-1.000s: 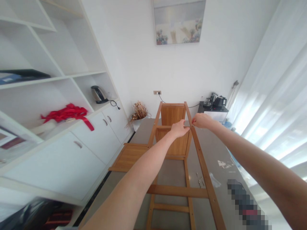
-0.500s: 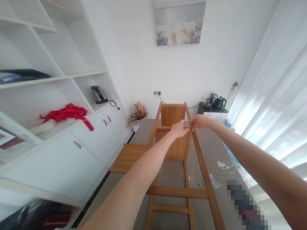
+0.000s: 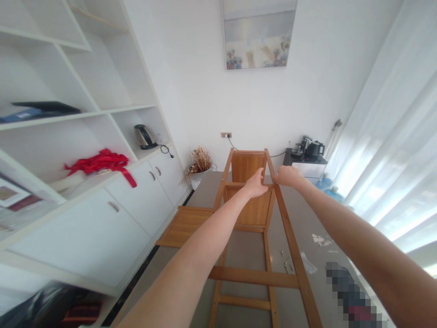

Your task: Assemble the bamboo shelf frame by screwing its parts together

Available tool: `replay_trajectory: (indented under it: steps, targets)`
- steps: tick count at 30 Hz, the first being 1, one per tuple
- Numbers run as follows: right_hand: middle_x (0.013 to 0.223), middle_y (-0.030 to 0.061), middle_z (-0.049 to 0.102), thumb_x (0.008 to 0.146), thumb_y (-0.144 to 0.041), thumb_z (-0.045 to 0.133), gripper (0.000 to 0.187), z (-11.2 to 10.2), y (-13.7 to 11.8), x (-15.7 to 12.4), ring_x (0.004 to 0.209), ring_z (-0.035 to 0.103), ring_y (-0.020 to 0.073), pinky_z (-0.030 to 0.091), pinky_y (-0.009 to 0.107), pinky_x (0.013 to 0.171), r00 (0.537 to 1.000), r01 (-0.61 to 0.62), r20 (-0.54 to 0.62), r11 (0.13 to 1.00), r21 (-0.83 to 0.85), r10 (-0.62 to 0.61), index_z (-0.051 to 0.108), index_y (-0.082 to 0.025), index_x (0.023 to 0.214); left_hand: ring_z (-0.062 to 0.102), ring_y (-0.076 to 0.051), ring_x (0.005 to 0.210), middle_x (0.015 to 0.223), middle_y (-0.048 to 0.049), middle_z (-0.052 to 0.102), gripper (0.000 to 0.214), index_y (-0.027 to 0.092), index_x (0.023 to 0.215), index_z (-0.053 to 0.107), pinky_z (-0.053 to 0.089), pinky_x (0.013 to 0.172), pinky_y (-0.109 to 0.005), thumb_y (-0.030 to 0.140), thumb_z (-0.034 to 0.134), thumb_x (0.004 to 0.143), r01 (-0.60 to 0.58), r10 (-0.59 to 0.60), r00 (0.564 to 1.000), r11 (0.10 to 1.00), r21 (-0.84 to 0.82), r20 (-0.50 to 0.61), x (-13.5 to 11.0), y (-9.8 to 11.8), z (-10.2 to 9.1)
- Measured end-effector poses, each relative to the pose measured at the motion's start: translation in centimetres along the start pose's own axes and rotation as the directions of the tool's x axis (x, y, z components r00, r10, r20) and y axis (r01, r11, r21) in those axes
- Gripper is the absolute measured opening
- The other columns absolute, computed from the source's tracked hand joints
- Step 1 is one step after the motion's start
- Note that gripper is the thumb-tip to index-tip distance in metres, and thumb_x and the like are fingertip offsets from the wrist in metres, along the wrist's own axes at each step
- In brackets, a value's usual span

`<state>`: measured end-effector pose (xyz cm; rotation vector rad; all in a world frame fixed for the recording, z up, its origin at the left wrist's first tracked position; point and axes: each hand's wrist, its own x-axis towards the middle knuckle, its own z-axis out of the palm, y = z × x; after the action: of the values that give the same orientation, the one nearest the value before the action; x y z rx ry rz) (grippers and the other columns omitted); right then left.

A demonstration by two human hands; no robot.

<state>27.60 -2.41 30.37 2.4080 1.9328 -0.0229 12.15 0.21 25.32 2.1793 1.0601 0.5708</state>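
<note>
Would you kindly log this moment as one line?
left hand: open, at crossbar; right hand: at side rail; metal pieces: on grey surface

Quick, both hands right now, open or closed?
Left hand: open, nothing visibly held.
Right hand: closed at the wooden frame; whether holding anything is unclear.

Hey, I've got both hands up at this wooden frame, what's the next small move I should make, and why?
Probably steady the crossbar with your left hand: it's open, close to that bar, while your right hand is bunched at the side rail, near where the two pieces meet.
</note>
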Motion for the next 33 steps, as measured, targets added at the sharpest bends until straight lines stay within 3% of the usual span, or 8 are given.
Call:
replay_trajectory:
  steps: [6,9,13,18,22,25,29,33]
  targets:
    - [0.103,0.0185,0.066,0.086,-0.046,0.035,0.049,-0.6,1.5,-0.7,0.095,0.062,0.0301,0.047,0.037,0.074,1.000,-0.002,-0.010,1.000,-0.008,0.002,0.068,-0.013,0.099,0.058,-0.020,0.102,0.120,-0.0090,0.056,0.081,0.021,0.141,0.016,0.044,0.086,-0.030,0.028,0.059,0.073,0.007,-0.009,0.999,0.999,0.046,0.047,0.0,0.1,-0.1]
    - [0.102,0.0133,0.067,0.085,-0.038,0.040,0.037,-1.5,2.5,-1.3,0.095,0.061,0.0263,0.045,0.034,0.077,0.977,0.196,-0.070,0.979,-0.056,-0.200,0.069,-0.019,0.099,0.059,-0.020,0.100,0.117,-0.0075,0.059,0.077,0.021,0.140,0.019,0.045,0.085,-0.030,0.026,0.057,0.073,0.000,-0.004,0.999,0.997,0.074,0.050,0.1,0.1,0.0]
    - [0.104,0.0070,0.066,0.082,-0.027,0.047,0.028,-1.8,2.9,-1.5,0.096,0.060,0.0208,0.043,0.028,0.079,0.882,0.462,-0.032,0.878,-0.125,-0.469,0.070,-0.026,0.098,0.058,-0.021,0.102,0.115,-0.0062,0.060,0.074,0.022,0.139,0.024,0.044,0.086,-0.030,0.023,0.056,0.072,0.011,-0.016,0.999,0.993,0.114,0.041,0.2,0.1,0.2]
    - [0.089,0.0093,0.069,0.081,-0.026,0.047,0.027,-1.2,1.6,-1.2,0.087,0.064,0.0239,0.045,0.030,0.072,0.926,0.371,-0.009,0.914,-0.161,-0.378,0.072,-0.023,0.091,0.058,-0.021,0.102,0.115,-0.0061,0.060,0.074,0.022,0.139,0.024,0.044,0.086,-0.030,0.022,0.055,0.072,0.005,-0.012,0.998,0.993,0.118,0.057,0.1,0.4,0.1]
    - [0.090,0.0092,0.070,0.075,-0.020,0.050,0.026,-1.1,0.4,-0.8,0.085,0.065,0.0229,0.046,0.028,0.071,0.961,0.274,-0.036,0.961,-0.036,-0.275,0.072,-0.020,0.089,0.058,-0.020,0.101,0.116,-0.0065,0.059,0.080,0.022,0.140,0.020,0.045,0.083,-0.028,0.017,0.055,0.069,0.025,-0.032,0.997,0.995,0.101,0.064,0.1,0.5,0.0]
    - [0.078,0.0080,0.071,0.075,-0.019,0.049,0.024,-1.1,0.3,-0.6,0.068,0.066,0.0175,0.048,0.024,0.062,0.978,0.181,0.084,0.978,0.104,-0.190,0.072,-0.016,0.078,0.058,-0.020,0.101,0.119,-0.0069,0.057,0.084,0.022,0.141,0.017,0.046,0.081,-0.027,0.016,0.055,0.067,0.031,-0.036,0.997,0.997,0.078,0.067,0.2,0.3,0.1]
    - [0.077,0.0057,0.070,0.076,-0.017,0.044,0.028,-1.0,1.3,-0.6,0.060,0.064,0.0124,0.046,0.019,0.056,0.950,0.190,0.181,0.931,0.310,-0.254,0.071,-0.014,0.082,0.057,-0.019,0.102,0.121,-0.0073,0.056,0.085,0.023,0.142,0.015,0.046,0.081,-0.027,0.017,0.056,0.067,0.025,-0.031,0.996,0.997,0.069,0.079,0.2,0.2,0.1]
    - [0.080,0.0023,0.070,0.074,-0.014,0.046,0.032,-1.2,2.4,-0.9,0.066,0.063,0.0124,0.045,0.018,0.057,0.928,0.297,0.145,0.916,0.269,-0.343,0.071,-0.019,0.095,0.057,-0.020,0.103,0.121,-0.0075,0.056,0.085,0.023,0.142,0.016,0.046,0.082,-0.028,0.016,0.056,0.067,0.027,-0.033,0.996,0.996,0.083,0.077,0.1,0.3,0.1]
